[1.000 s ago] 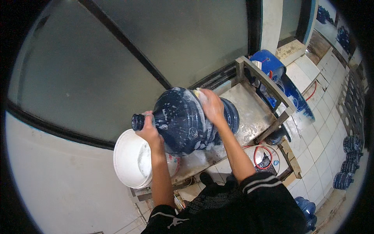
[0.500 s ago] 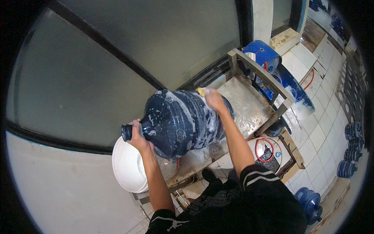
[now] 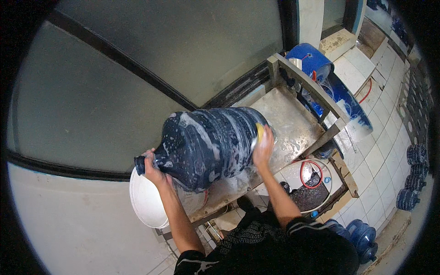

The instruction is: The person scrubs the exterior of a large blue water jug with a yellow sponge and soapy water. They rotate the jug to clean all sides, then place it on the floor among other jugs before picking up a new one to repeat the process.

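A large dark blue water jug [image 3: 206,144], streaked with soap foam, lies on its side on a wet metal bench [image 3: 288,117]. Its neck points left, over a white bucket [image 3: 143,201]. My left hand [image 3: 155,169] is wrapped round the jug's neck. At the jug's base end, my right hand [image 3: 263,147] presses a yellow sponge [image 3: 260,132] against the side. The fingers of the right hand partly hide the sponge.
A raised metal rail [image 3: 309,82] closes the bench's right end. Beyond it lie cut blue barrels [image 3: 307,57]. A coiled red hose [image 3: 311,174] rests below right. Several blue jugs [image 3: 364,236] stand on the tiled floor at the right. Frosted window panes [image 3: 91,110] rise behind the bench.
My right hand has moved the sponge from the jug's upper side toward me and slightly right, to the base end. The jug's neck and my left hand have shifted slightly left and down.
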Motion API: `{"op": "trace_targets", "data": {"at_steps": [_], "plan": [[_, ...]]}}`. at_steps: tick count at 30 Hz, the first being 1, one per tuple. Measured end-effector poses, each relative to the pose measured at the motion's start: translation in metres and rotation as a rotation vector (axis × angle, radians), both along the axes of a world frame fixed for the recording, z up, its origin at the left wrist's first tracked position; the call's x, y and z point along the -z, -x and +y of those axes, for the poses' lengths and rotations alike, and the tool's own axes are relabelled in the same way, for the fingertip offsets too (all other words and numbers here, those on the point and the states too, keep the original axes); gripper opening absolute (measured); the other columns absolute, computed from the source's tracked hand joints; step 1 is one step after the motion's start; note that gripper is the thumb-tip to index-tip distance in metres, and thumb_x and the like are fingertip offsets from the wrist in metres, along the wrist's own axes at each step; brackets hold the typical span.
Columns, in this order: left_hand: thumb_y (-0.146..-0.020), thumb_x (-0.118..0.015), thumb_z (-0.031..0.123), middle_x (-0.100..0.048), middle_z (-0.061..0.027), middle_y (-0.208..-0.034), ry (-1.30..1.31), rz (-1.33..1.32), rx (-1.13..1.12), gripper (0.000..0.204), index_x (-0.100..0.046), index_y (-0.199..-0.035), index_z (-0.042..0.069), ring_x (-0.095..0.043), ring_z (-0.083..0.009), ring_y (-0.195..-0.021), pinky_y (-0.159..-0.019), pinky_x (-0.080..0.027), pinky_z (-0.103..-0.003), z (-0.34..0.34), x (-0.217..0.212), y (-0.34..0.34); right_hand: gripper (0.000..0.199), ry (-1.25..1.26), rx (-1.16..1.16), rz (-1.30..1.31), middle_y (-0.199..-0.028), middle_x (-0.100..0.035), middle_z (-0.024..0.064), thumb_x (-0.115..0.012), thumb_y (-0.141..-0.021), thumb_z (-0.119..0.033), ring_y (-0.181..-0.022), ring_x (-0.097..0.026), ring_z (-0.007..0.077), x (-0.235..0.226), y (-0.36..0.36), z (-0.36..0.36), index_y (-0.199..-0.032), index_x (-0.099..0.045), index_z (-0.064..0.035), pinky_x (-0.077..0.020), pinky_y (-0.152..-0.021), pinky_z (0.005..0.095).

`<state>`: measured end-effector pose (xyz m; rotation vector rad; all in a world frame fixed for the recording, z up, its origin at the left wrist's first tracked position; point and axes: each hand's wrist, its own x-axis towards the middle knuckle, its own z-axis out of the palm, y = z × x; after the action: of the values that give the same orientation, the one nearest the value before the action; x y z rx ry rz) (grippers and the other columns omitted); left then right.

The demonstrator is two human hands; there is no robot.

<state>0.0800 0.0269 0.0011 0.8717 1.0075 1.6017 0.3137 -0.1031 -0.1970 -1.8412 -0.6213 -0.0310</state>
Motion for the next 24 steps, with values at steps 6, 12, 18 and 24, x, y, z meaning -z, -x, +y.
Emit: {"op": "trace_targets", "data": {"at_steps": [6, 12, 18, 24], "plan": [[-0.082, -0.057, 0.003, -0.06, -0.0087, -0.092, -0.114, -0.117, 0.097, 0.01, -0.059, -0.092, 0.002, -0.059, -0.0213, -0.092, -0.09, -0.047, -0.037, -0.009, 0.002, -0.009, 0.033, 0.445, -0.437, 0.244, -0.114, -0.062, 0.0188, -0.05, -0.087, -0.02, -0.107, -0.059, 0.0349, -0.038, -0.118, 0.072, -0.115, -0.064, -0.0101, -0.0456, -0.093, 0.0418], [-0.081, -0.055, 0.001, -0.06, -0.0092, -0.089, -0.132, -0.002, -0.065, 0.009, -0.059, -0.09, 0.001, -0.059, -0.0217, -0.089, -0.087, -0.048, -0.036, -0.008, 0.0, -0.006, 0.033, 0.126, -0.021, 0.055, -0.101, -0.065, 0.0237, -0.046, -0.088, -0.018, -0.098, -0.06, 0.0379, 0.031, -0.08, 0.028, -0.111, -0.066, -0.0053, -0.046, -0.087, 0.0436], [-0.085, -0.055, 0.016, -0.063, -0.0114, -0.096, 0.024, -0.037, 0.03, 0.016, -0.059, -0.093, 0.003, -0.06, -0.0252, -0.091, -0.084, -0.05, -0.039, 0.007, -0.006, -0.042, 0.044, -0.358, 0.28, 1.047, -0.079, -0.063, 0.0172, -0.036, -0.097, -0.03, -0.075, -0.059, 0.031, 0.175, -0.026, -0.029, -0.101, -0.063, 0.0048, -0.0428, -0.067, 0.0423], [-0.086, -0.048, 0.024, -0.064, -0.012, -0.097, 0.04, -0.067, 0.057, 0.023, -0.059, -0.091, 0.004, -0.059, -0.0282, -0.096, -0.089, -0.048, -0.044, 0.003, 0.024, 0.018, 0.048, -0.124, 0.067, 0.623, -0.106, -0.066, 0.0173, -0.04, -0.096, -0.036, -0.097, -0.06, 0.0268, 0.067, -0.052, -0.066, -0.109, -0.064, 0.0039, -0.0445, -0.087, 0.0367]]}}
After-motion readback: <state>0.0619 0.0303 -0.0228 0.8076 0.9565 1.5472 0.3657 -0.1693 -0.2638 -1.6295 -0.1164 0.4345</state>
